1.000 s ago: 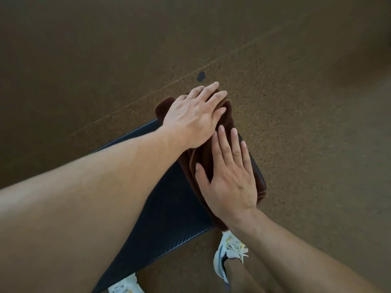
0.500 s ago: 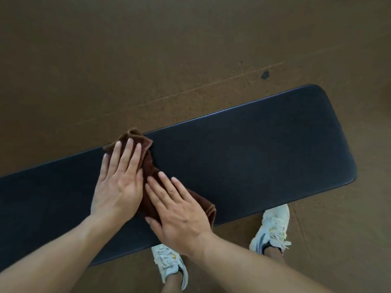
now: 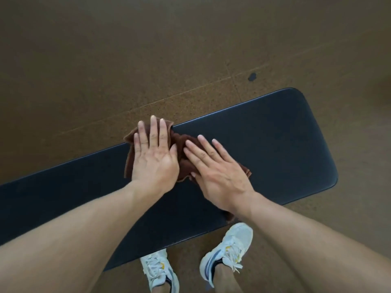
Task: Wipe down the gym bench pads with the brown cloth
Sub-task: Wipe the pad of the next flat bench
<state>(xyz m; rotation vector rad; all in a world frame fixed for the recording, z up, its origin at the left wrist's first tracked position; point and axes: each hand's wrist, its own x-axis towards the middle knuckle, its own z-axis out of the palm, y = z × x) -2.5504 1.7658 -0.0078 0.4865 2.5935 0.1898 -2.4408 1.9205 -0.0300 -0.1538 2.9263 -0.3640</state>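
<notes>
The cloth (image 3: 179, 142) lies on the surface (image 3: 275, 144), overhanging its far edge at 12 o'clock. The left hand (image 3: 153, 159) lies flat on the cloth at 9 o'clock, the right hand (image 3: 220, 174) at 3 o'clock. Two sneakers (image 3: 228, 248) stand on the floor (image 3: 127, 60) at 6 o'clock.

no readable text, label, brand or number anywhere

brown cloth (image 3: 183, 142) mostly under hands
</notes>
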